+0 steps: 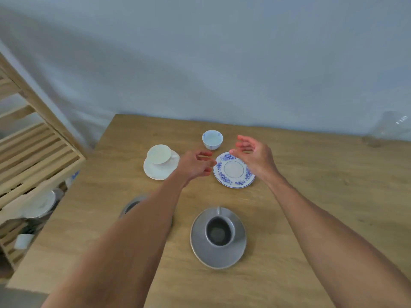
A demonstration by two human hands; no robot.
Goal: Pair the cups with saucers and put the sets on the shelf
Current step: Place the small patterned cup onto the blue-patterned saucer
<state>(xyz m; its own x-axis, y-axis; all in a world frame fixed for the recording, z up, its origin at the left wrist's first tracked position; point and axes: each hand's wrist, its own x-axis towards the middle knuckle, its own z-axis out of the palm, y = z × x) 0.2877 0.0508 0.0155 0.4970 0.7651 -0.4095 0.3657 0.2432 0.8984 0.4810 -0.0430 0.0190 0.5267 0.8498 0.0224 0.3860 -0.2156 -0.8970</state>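
Head view: the left hand [195, 165] and right hand [251, 155] hover with fingers loosely spread, holding nothing, either side of the blue-patterned saucer [234, 170]. The small blue-and-white cup [212, 139] stands just behind that saucer — unpaired. A hasty reach could knock it, or clip the white cup [159, 154] left of the saucer.

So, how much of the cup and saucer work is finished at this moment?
Done: the white cup sits on its white saucer, the grey cup on its grey saucer. In hand: nothing; left hand and right hand hover open. Left: the blue-patterned cup stands beside its blue-patterned saucer; these sets must reach the shelf.
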